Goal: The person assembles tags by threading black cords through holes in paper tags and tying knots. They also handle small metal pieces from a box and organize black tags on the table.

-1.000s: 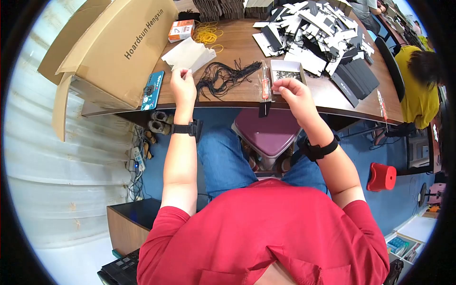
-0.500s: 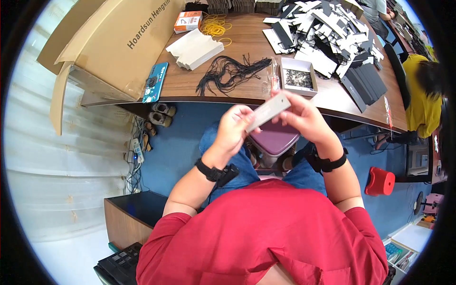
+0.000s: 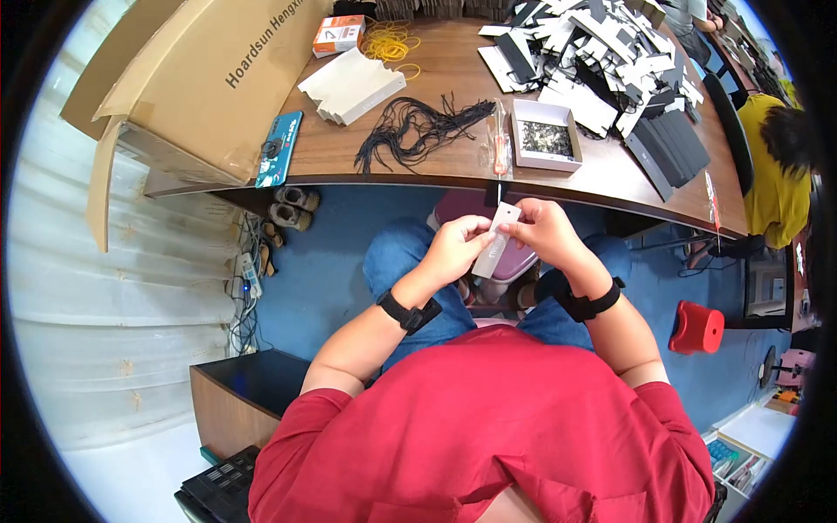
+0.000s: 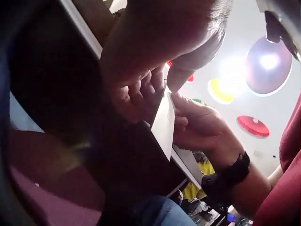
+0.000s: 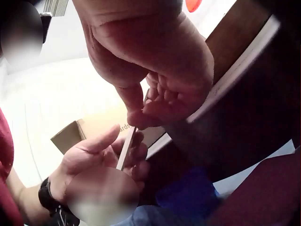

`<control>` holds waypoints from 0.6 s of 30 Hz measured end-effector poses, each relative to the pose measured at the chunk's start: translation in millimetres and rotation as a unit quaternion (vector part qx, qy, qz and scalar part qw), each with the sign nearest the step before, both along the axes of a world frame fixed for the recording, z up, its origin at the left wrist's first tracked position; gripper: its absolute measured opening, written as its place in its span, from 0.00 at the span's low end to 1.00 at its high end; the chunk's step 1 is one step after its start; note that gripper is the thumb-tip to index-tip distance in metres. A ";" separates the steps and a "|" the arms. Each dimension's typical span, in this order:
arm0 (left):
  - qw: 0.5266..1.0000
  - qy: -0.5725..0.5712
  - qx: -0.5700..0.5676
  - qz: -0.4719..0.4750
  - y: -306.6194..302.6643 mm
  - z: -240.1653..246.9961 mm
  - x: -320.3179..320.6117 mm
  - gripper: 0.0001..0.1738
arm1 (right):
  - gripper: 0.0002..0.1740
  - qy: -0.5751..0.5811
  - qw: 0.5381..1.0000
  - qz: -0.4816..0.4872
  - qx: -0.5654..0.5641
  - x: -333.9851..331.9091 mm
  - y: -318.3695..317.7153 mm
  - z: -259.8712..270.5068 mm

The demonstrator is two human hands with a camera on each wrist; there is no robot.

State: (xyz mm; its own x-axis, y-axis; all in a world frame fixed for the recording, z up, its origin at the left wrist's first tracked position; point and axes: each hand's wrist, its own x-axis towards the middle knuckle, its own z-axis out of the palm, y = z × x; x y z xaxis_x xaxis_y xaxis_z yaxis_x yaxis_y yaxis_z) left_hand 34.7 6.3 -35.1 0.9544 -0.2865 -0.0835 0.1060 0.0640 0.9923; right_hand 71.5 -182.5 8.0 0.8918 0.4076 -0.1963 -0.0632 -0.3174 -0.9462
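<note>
Strip (image 3: 493, 254), pale, flat and holed at one end, sits at the centre of the frame, slanted, clear of the table's near edge. Left hand (image 3: 459, 249): fingers and thumb closed narrowly on its left edge. Right hand (image 3: 551, 232): thumb and fingers pinch it near the holed end. Black cords (image 3: 417, 132) lie loosely tangled at upper centre; a shallow box (image 3: 551, 162) of small dark pieces is to their right, with a stack of pale strips (image 3: 353, 87) at upper left.

Risks, as judged: the grip is slight and no table lies beneath, so a slipping thumb could drop the strip towards the floor. Uneven pressure from two hands could crease it near the hole. Cords could snag if one were drawn carelessly.
</note>
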 end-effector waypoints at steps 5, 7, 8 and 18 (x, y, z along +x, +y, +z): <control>0.991 -0.082 0.075 0.068 -5.3 8.6 -1.0 0.07 | 0.10 -0.069 0.997 0.018 -0.027 2.5 -0.7 6.3; 0.992 -0.081 0.062 0.078 -4.7 5.4 2.3 0.07 | 0.10 -0.054 0.998 0.015 -0.022 3.3 0.7 14.2; 0.992 -0.081 0.056 0.083 -4.7 4.3 4.0 0.07 | 0.10 -0.039 0.999 0.017 -0.020 7.1 0.2 9.6; 0.987 -0.103 0.057 0.110 -8.8 -0.8 13.8 0.08 | 0.11 -0.034 0.999 -0.009 0.000 12.8 4.4 4.5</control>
State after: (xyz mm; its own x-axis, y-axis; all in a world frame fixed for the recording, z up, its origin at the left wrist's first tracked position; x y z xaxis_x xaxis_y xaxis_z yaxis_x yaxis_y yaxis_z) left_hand 48.5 -2.5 -35.9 0.9925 -0.0706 0.1001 -0.1037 -0.0495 0.9934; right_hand 84.3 -178.2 12.5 0.9098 0.3922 -0.1356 -0.0050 -0.3163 -0.9486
